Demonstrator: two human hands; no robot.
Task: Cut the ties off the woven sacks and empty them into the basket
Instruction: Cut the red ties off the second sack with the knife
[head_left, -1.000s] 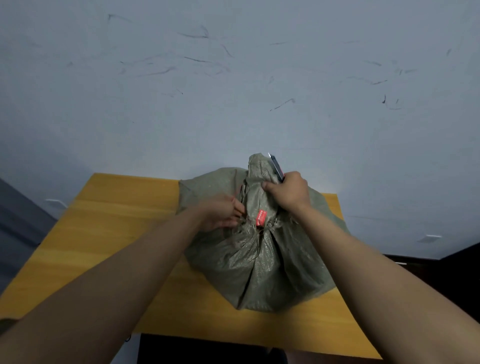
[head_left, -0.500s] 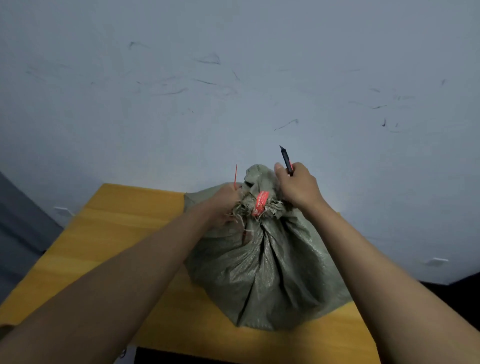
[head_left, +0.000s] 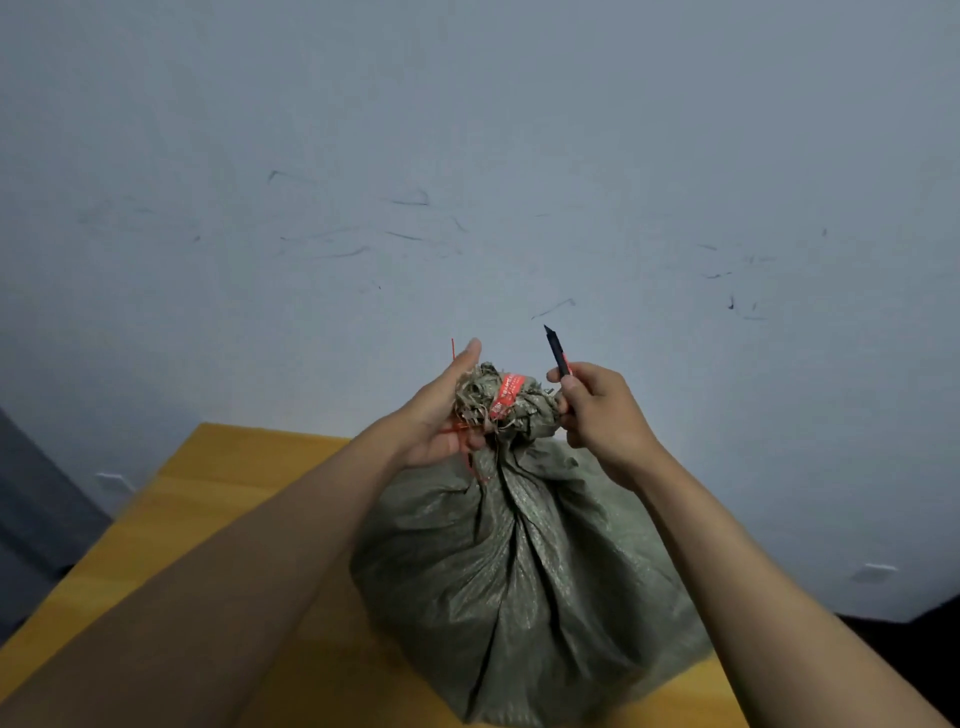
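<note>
Sack (head_left: 519, 561) standing upright on table (head_left: 218, 499), gathered neck pointing up, red tie (head_left: 506, 396) wrapping neck crosswise. Your left hand (head_left: 441, 415) cupping neck from left, fingers curling on tie's loose red tail near base, thumb straight up. Your right hand (head_left: 597, 415) pinching cutter (head_left: 557, 349), blade tipping up and away from you, just right of neck. Tie lying between both hands; cutter hand nearer tie's label. Basket not showing.
</note>
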